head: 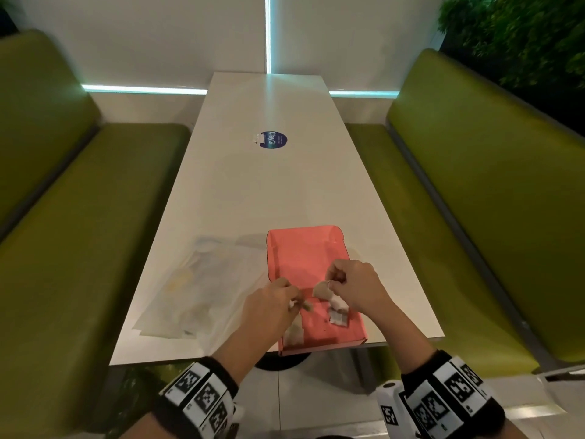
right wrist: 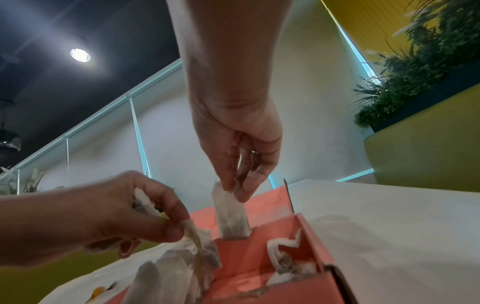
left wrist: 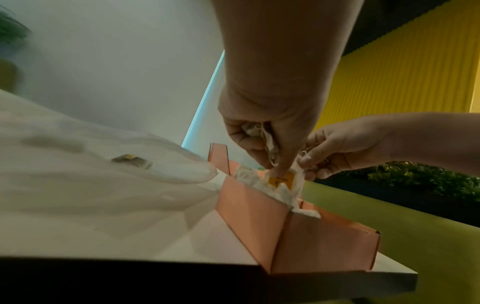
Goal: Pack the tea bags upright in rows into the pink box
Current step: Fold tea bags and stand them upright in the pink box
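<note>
Right wrist: tea bag (right wrist: 231, 214) under pinching fingers (right wrist: 228, 174)

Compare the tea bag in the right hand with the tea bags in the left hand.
The right hand pinches a single tea bag by its top; it hangs straight and flat over the pink box. The left hand grips a crumpled bunch of tea bags, draped at the box's near left corner. Both are pale paper bags with dark tea inside.

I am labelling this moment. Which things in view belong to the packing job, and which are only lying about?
Job:
pink box
tea bag pinched by right hand
tea bags held by left hand

Lying about:
clear plastic bag
round sticker
green benches
</note>
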